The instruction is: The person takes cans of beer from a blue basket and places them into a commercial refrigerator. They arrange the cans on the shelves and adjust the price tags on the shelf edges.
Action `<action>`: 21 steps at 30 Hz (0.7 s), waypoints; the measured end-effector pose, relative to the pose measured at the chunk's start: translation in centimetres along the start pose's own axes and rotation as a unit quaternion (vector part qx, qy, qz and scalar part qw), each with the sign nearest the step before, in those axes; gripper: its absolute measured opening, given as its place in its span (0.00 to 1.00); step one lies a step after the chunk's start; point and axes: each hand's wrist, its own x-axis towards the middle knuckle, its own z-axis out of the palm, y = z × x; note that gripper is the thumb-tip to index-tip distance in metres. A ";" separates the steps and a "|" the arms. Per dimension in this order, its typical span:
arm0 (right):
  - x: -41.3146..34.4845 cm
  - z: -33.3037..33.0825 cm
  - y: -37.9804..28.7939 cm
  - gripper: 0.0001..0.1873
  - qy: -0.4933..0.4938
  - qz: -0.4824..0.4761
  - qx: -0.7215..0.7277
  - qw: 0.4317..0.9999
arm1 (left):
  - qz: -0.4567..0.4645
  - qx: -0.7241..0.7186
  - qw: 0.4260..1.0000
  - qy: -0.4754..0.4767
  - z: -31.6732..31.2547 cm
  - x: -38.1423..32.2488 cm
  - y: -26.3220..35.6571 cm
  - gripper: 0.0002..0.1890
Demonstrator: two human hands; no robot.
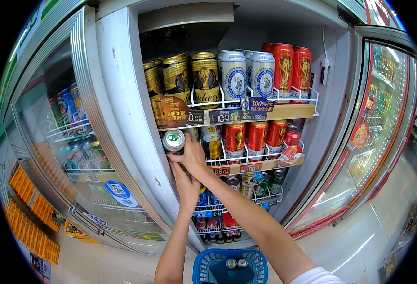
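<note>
My right hand (191, 155) is wrapped around a drink can (173, 140) with a silver lid and green pull tab. The can is upright at the left end of the second shelf, close to the cooler's left wall, and the fingers hide most of its body. Just below, my left hand (185, 188) touches the right hand at the shelf's front edge; what its fingers hold is hidden. Right of my hands, a yellow and white can (211, 142) and red Budweiser cans (235, 142) stand behind a white wire rail.
Gold Budweiser cans (206, 80), white lager cans (234, 76) and tall red cans (282, 69) fill the top shelf. A sliding glass door (52, 142) stands left of the opening. Below me, a blue plastic basket (198, 264) holds two cans (231, 263). Orange crates (31, 227) lie left.
</note>
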 end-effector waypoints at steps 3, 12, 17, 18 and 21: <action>-0.2 0.0 -0.7 0.42 0.002 0.003 -0.020 1.000 | 0.002 0.022 1.000 0.004 -0.1 0.0 0.0 0.51; -0.4 0.0 -0.8 0.44 0.009 0.019 -0.010 1.000 | 0.013 0.000 1.000 -0.002 -0.4 0.3 0.1 0.53; -0.4 0.6 -0.2 0.43 0.015 0.012 0.014 1.000 | 0.002 0.009 1.000 -0.011 -0.4 0.4 -0.1 0.53; -0.4 0.6 -0.3 0.43 0.002 0.020 0.022 1.000 | 0.000 0.011 1.000 -0.014 -0.6 0.4 -0.1 0.53; -0.8 0.9 -0.6 0.43 0.015 0.016 0.062 0.998 | 0.017 0.004 1.000 -0.013 -1.1 0.5 -0.1 0.53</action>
